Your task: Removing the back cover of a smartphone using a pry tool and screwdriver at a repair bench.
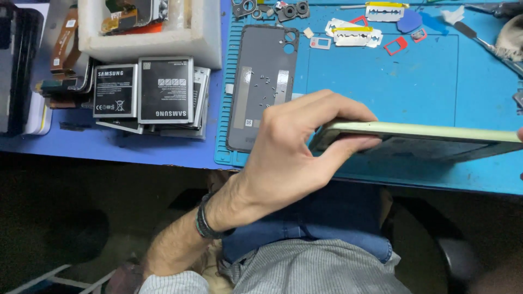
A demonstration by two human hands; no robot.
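— Nearest to the camera, what does one see?

— Striped shirt cloth point(321, 272) and blue jeans point(327, 223) of the seated person, and then the left forearm with a dark wristband point(204, 220).

— What does the left hand do?

— The left hand point(289, 158) grasps one end of a pale green phone point(425, 136). The thumb lies under the end and the fingers point(327, 106) curl over the top edge. The phone is held on its edge, above the front part of the blue mat point(392, 81), and it reaches to the right border of the picture.

— And the right hand?

— Only a very small part of the right hand point(520, 134) shows at the right border, touching the other end of the phone. Whether it is closed on the phone, one cannot tell.

— What lies around it on the desk point(125, 147)?

— A dark grey back cover point(261, 87) lies flat on the left part of the mat, just behind the left hand, with tiny screws on it. To the left of the mat is a pile of flat phone batteries point(158, 92), and behind them a white foam box point(158, 32) with parts inside. At the far edge of the mat are razor blades point(354, 35), small red card trays point(395, 46) and black camera rings point(272, 10).
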